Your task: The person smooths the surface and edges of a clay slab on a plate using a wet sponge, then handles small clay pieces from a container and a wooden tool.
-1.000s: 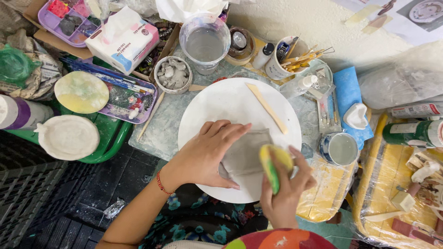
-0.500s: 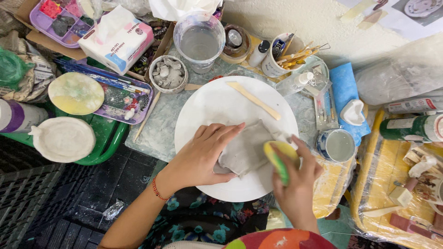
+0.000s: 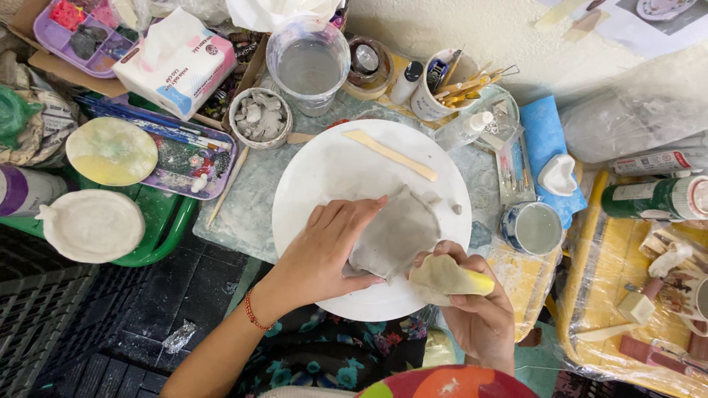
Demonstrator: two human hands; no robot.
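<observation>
Having swung from upright to flat since a second ago, yellow sponge (image 3: 448,278) pinched in right hand (image 3: 476,313) now wipes lower right edge of grey clay slab (image 3: 394,234), mid-frame on round white plate (image 3: 324,173), left hand (image 3: 324,250) spread, pressing slab.

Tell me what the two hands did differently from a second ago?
The right hand turned the yellow sponge from standing upright to lying flat, and slid it from the top of the flat grey clay slab to its lower right edge. The left hand stayed pressed on the slab's left side, holding it down. The round white plate and the thin wooden stick on it kept their places.
</observation>
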